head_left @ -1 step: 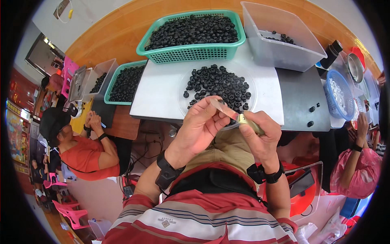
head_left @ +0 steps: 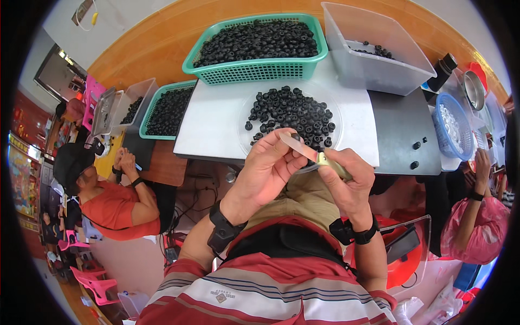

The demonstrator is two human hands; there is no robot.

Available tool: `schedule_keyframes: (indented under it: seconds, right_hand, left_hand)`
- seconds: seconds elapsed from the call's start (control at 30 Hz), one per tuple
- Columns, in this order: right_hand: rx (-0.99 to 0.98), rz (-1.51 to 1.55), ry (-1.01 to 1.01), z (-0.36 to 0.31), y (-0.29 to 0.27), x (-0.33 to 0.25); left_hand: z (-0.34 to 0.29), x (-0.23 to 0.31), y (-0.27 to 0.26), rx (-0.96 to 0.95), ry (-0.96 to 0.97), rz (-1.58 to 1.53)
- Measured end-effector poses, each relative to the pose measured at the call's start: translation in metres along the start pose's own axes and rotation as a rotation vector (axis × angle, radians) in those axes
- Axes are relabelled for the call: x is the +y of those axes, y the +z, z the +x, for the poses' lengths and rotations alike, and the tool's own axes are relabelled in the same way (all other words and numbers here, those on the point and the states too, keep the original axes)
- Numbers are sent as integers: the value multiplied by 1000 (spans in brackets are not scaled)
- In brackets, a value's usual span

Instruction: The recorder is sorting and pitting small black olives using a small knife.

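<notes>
My left hand (head_left: 268,168) pinches a small black ring piece (head_left: 295,137) at its fingertips, just above the table's near edge. My right hand (head_left: 346,176) grips a small knife (head_left: 306,150) by its yellowish handle, the pale blade pointing left against that piece. Right behind both hands a clear round plate (head_left: 246,116) on a white board (head_left: 211,124) carries a pile of several black ring pieces (head_left: 292,111). Farther back stands a green basket (head_left: 260,70) full of the same pieces. A clear plastic bin (head_left: 374,73) to its right has a few at its bottom.
A second green basket (head_left: 147,123) of black pieces sits at the left. Two loose black pieces (head_left: 415,155) lie on the grey surface, beside a blue basket (head_left: 452,127). A person in a red shirt (head_left: 108,206) works at the left, and another person in pink (head_left: 471,227) at the right.
</notes>
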State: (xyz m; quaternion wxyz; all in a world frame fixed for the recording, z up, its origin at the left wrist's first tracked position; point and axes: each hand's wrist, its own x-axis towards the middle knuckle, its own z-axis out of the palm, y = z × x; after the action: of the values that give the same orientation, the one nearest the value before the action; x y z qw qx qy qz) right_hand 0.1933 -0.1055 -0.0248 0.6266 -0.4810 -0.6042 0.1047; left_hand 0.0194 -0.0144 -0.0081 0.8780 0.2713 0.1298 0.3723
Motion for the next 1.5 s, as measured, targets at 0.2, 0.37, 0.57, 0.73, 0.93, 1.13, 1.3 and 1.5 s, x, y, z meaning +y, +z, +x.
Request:
schedule_keyframes:
  seconds: [0.2,0.37,0.57,0.73,0.93,1.13,1.3,1.5]
  right_hand:
    - [-16,-49,-47,-1,-1,0]
    - [1,-82,-54,-2,-2,3]
    - [66,-193,72,-3,-2,10]
    - [148,-12,196,0,-11,11]
    - [-40,-2,-12,-3,-10,11]
    - [-13,-50,-24,-4,-11,13]
    - [46,-83,100,-6,-14,22]
    - [180,-69,187,-3,-26,26]
  left_hand:
    - [-4,-2,-2,14,-7,-16]
    - [-5,-2,-2,0,-36,-31]
    - [-1,-1,0,-30,-33,-12]
    - [1,-2,4,51,-8,75]
    - [2,-6,6,95,-15,60]
    - [2,-7,2,40,-24,50]
    - [-2,-6,5,27,-48,51]
    - [-2,-1,9,25,-31,177]
